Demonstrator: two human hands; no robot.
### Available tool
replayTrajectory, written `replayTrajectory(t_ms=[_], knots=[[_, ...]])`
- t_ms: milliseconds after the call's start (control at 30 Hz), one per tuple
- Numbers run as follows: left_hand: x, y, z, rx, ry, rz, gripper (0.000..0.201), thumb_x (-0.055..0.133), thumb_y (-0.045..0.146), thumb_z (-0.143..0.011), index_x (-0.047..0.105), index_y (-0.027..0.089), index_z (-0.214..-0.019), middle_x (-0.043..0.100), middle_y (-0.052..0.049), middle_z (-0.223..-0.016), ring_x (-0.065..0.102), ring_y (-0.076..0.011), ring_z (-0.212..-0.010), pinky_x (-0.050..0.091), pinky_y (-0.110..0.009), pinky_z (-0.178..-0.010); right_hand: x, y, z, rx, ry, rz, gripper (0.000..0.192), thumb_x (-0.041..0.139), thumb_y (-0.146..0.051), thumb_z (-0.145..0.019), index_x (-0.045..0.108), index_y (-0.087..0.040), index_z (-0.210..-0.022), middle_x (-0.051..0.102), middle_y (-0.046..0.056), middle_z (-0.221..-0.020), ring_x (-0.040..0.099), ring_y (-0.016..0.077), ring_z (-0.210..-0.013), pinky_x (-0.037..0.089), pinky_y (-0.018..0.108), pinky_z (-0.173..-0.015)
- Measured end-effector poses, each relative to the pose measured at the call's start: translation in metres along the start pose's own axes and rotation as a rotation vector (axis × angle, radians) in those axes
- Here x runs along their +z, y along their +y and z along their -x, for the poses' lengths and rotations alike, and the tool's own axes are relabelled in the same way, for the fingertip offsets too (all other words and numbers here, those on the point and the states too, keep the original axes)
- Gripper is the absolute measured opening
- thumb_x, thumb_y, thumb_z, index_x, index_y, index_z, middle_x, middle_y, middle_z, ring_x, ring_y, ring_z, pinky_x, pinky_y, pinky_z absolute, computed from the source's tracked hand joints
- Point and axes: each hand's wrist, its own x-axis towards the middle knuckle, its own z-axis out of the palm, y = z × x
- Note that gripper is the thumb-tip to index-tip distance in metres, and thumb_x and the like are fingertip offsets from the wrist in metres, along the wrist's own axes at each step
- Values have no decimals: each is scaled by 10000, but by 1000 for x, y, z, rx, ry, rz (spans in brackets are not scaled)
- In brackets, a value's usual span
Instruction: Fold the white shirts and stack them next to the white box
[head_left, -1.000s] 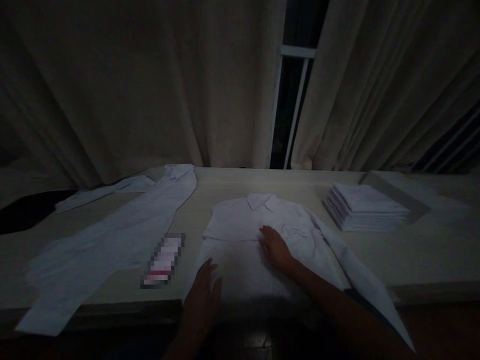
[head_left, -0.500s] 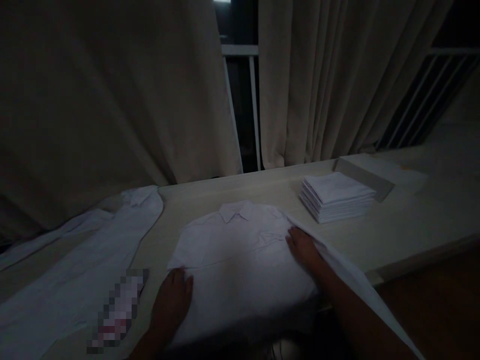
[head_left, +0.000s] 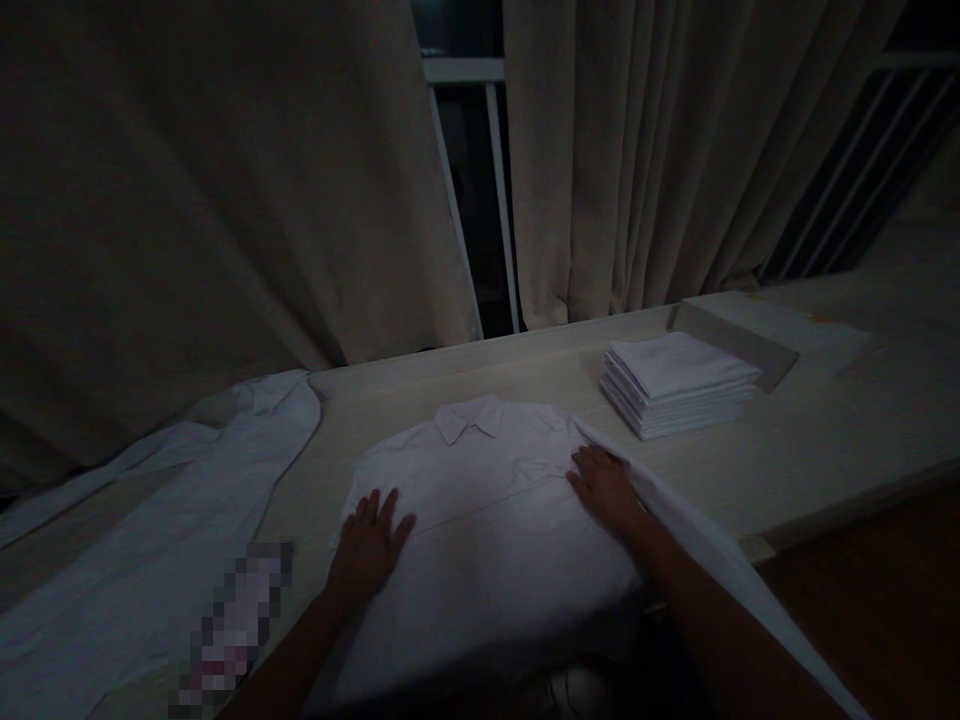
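Observation:
A white collared shirt (head_left: 480, 550) lies spread on the table in front of me, collar pointing away and its lower part hanging over the near edge. My left hand (head_left: 371, 540) rests flat on the shirt's left side, fingers spread. On the opposite side, my right hand (head_left: 604, 485) lies on the cloth near the shoulder, its fingers stretched out beside the sleeve (head_left: 697, 530). That sleeve runs down toward me along my right forearm. Neither hand grips the fabric.
Several folded white garments form a stack (head_left: 679, 385) at the back right, with a flat board (head_left: 750, 345) behind it. Another white shirt (head_left: 172, 510) lies at the left, next to a blurred-out item (head_left: 240, 620). Beige curtains (head_left: 225, 200) hang behind the table (head_left: 450, 370).
My left hand has moved up and inward from the shirt's left edge onto the cloth, and its fingers have spread. My right hand stays near the shoulder.

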Motion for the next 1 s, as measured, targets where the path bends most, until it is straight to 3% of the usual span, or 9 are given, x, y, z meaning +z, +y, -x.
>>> replayTrajectory(t_ms=[100,233,500,733,867,1000], knots=[[5,-8,7,-9,49,-23,699,257,585,-917,296,176,-1482,290,-181,-1540,248,-344,-1420,227,-503,-1104,4,3,1,-16,8,-8,424,447,-416,-939,564,-188,-1276,540,114,-1354,441,260,-1275,287,437,-1072],[2,-1,15,-26,93,-49,697,264,578,-917,319,159,-1472,321,-182,-1524,273,-341,-1409,215,-497,-1107,4,2,1,-14,10,-27,415,442,-411,-938,572,-202,-1273,546,108,-1349,440,261,-1284,298,448,-1070],[5,-2,13,-18,97,-91,696,252,561,-923,300,140,-1476,303,-201,-1526,279,-363,-1399,228,-506,-1095,-1,-3,-4,3,-34,-117,431,430,-410,-945,586,-165,-1262,571,114,-1331,464,226,-1281,305,408,-1091],[8,-6,9,0,90,-97,689,272,530,-914,293,130,-1475,305,-211,-1523,288,-371,-1394,257,-525,-1081,-35,-10,7,90,59,-189,335,419,-289,-931,642,-171,-1152,653,91,-1182,572,197,-1108,395,315,-998],[1,-5,10,75,59,-144,613,320,434,-904,378,129,-1432,327,-202,-1517,270,-394,-1397,267,-557,-1068,-69,3,36,250,106,41,437,587,-351,-837,572,-169,-1234,606,147,-1208,517,298,-1131,384,419,-967],[-2,-5,13,129,57,-182,543,368,355,-879,468,146,-1370,355,-197,-1503,270,-418,-1389,266,-597,-1051,-91,19,102,323,31,190,640,674,-482,-741,518,-178,-1282,563,185,-1241,500,360,-1130,403,468,-910]])
